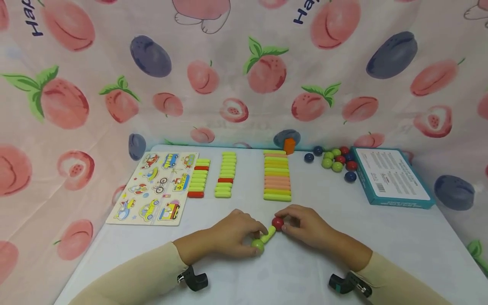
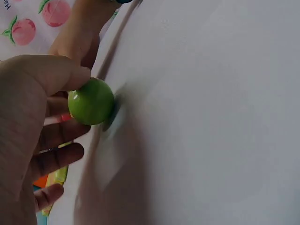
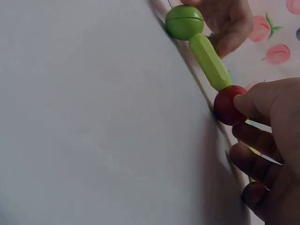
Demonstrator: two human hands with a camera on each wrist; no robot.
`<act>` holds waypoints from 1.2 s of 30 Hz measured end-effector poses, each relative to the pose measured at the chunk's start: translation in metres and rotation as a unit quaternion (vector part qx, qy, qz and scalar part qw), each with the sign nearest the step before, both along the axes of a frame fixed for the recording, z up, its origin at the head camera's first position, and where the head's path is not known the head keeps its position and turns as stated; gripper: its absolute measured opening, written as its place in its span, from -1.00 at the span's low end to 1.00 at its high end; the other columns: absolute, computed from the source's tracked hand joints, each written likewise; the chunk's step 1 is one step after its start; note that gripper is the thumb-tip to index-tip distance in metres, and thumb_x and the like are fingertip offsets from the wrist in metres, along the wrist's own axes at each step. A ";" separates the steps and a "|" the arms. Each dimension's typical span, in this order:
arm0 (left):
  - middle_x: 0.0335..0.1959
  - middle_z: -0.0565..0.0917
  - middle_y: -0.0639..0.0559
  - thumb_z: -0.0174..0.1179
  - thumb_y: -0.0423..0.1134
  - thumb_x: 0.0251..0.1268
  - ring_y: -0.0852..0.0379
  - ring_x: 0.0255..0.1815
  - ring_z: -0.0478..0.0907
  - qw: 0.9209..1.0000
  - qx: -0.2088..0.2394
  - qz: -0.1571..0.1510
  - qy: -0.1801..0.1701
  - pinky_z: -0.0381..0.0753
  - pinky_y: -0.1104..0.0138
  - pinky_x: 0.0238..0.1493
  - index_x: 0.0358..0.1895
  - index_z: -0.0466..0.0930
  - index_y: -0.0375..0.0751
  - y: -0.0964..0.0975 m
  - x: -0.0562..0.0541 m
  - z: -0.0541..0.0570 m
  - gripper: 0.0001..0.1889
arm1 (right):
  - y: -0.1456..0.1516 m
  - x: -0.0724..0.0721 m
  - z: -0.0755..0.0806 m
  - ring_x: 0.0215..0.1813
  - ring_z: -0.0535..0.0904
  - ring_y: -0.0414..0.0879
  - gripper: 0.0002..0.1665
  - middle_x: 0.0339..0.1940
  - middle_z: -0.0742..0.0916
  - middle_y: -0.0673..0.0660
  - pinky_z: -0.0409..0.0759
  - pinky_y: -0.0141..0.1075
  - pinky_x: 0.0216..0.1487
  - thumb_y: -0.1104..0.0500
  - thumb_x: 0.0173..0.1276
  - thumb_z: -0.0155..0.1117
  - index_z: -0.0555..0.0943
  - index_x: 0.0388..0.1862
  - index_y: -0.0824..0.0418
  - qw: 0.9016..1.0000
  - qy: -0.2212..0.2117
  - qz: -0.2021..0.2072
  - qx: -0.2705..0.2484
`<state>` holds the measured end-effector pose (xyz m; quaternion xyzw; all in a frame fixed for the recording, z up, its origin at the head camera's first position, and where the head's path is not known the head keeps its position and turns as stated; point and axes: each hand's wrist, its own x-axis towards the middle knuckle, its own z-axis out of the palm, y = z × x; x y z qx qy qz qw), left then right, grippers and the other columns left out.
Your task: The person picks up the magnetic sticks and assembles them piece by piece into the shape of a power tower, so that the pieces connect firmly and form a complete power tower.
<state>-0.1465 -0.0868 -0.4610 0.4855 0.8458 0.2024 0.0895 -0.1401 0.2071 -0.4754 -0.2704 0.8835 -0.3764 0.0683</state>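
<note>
Rod (image 3: pixel 210 62) seems light, stiff, best held at its ends; green ball (image 3: pixel 184 23) there is pinched by left fingers (image 2: pixel 61 157), red ball (image 3: pixel 227 105) by right fingers (image 3: pixel 251 158).

A ball-ended green stick (image 1: pixel 269 234) bars the space between left hand (image 1: pixel 234 235) and right hand (image 1: pixel 308 226); beyond, a narrow lane of worktop (image 1: pixel 249 178) separates the middle stick row (image 1: pixel 225 174) from the right stick row (image 1: pixel 277 178); a wider lane precedes the ball cluster (image 1: pixel 339 159). The teal box (image 1: pixel 394 176) obstructs the right; the puzzle board (image 1: pixel 158 198), the left.
</note>
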 end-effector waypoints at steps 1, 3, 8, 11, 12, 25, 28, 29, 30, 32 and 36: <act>-0.10 0.71 0.45 0.44 0.11 0.34 0.48 -0.04 0.54 1.000 0.004 -0.009 -0.002 0.43 0.25 0.14 0.28 0.68 0.12 -0.001 0.001 -0.001 -0.52 | -0.001 -0.002 0.000 -0.10 0.56 -0.18 -0.60 0.01 0.74 -0.19 0.60 -0.29 -0.05 0.18 0.47 0.46 0.73 0.25 0.00 1.000 0.000 0.002 0.007; -0.10 0.71 0.46 0.46 0.14 0.32 0.50 -0.02 0.54 1.000 0.015 -0.018 0.001 0.43 0.28 0.14 0.29 0.68 0.12 0.000 0.004 -0.003 -0.48 | -0.003 -0.006 0.001 -0.09 0.56 -0.19 -0.60 0.03 0.75 -0.21 0.61 -0.28 -0.02 0.17 0.49 0.44 0.72 0.27 -0.01 1.000 -0.003 0.008 0.018; -0.11 0.70 0.48 0.43 0.23 0.35 0.52 -0.03 0.52 0.999 0.027 -0.015 0.009 0.42 0.33 0.09 0.26 0.69 0.11 0.008 0.010 -0.004 -0.49 | -0.007 -0.012 0.006 -0.08 0.57 -0.16 -0.57 0.03 0.76 -0.20 0.63 -0.25 0.00 0.21 0.49 0.42 0.73 0.30 0.02 0.999 -0.013 0.019 0.025; -0.09 0.71 0.44 0.36 0.23 0.42 0.47 -0.02 0.55 1.000 0.020 -0.001 0.006 0.45 0.31 0.08 0.27 0.69 0.10 0.007 0.007 -0.001 -0.51 | -0.006 -0.011 0.006 -0.11 0.56 -0.16 -0.57 0.01 0.75 -0.19 0.63 -0.27 -0.03 0.20 0.48 0.43 0.73 0.30 0.02 1.000 -0.013 0.015 0.024; -0.07 0.72 0.41 0.34 0.20 0.45 0.43 0.00 0.57 1.000 0.016 0.012 0.018 0.46 0.30 0.09 0.26 0.70 0.10 0.004 0.003 0.000 -0.54 | -0.005 -0.010 0.006 -0.11 0.55 -0.16 -0.57 0.01 0.75 -0.19 0.62 -0.28 -0.05 0.18 0.48 0.44 0.72 0.30 0.01 1.000 -0.018 0.011 0.022; -0.21 0.67 0.04 0.45 -0.22 0.32 -0.02 -0.07 0.53 0.934 -0.098 0.255 0.231 0.41 0.09 -0.07 -0.12 0.80 -0.01 -0.070 -0.062 0.004 -0.88 | -0.014 -0.005 0.002 -0.21 0.52 -0.21 -0.56 -0.06 0.71 -0.25 0.56 -0.34 -0.19 0.02 0.48 0.49 0.72 0.30 -0.03 0.999 -0.005 -0.009 0.040; -0.26 0.71 0.14 0.47 -0.15 0.29 0.07 -0.14 0.53 0.946 -0.086 0.244 0.195 0.42 0.15 -0.09 -0.15 0.78 0.03 -0.060 -0.056 0.004 -0.87 | -0.020 -0.006 0.002 -0.22 0.53 -0.21 -0.58 -0.09 0.72 -0.25 0.57 -0.33 -0.20 0.03 0.47 0.50 0.73 0.26 -0.02 0.999 -0.008 -0.014 0.045; -0.28 0.72 0.18 0.48 -0.13 0.28 0.11 -0.17 0.53 0.953 -0.074 0.236 0.176 0.42 0.17 -0.09 -0.16 0.78 0.04 -0.054 -0.052 0.004 -0.87 | -0.021 -0.007 0.002 -0.23 0.53 -0.21 -0.59 -0.10 0.72 -0.24 0.58 -0.32 -0.20 0.04 0.46 0.50 0.73 0.26 -0.01 0.999 -0.007 -0.015 0.046; -0.30 0.73 0.21 0.49 -0.10 0.27 0.14 -0.19 0.53 0.960 -0.061 0.225 0.157 0.43 0.18 -0.09 -0.16 0.78 0.05 -0.048 -0.048 0.005 -0.86 | -0.023 -0.007 0.002 -0.23 0.53 -0.21 -0.59 -0.10 0.72 -0.25 0.58 -0.33 -0.19 0.04 0.46 0.50 0.73 0.25 -0.02 0.999 -0.010 -0.018 0.046; -0.32 0.74 0.25 0.49 -0.09 0.27 0.19 -0.24 0.53 0.973 -0.029 0.191 0.123 0.46 0.19 -0.07 -0.16 0.78 0.05 -0.034 -0.040 0.006 -0.86 | -0.026 -0.007 0.002 -0.24 0.53 -0.20 -0.60 -0.11 0.72 -0.23 0.58 -0.32 -0.21 0.06 0.46 0.49 0.73 0.25 -0.01 0.999 -0.009 -0.019 0.044; -0.34 0.72 0.27 0.49 -0.11 0.27 0.20 -0.25 0.52 0.985 -0.007 0.138 0.104 0.48 0.20 -0.06 -0.16 0.78 0.05 -0.015 -0.030 0.005 -0.86 | -0.030 -0.009 0.001 -0.23 0.52 -0.19 -0.60 -0.09 0.72 -0.23 0.56 -0.31 -0.20 0.07 0.48 0.48 0.73 0.26 -0.03 0.999 -0.010 -0.018 0.038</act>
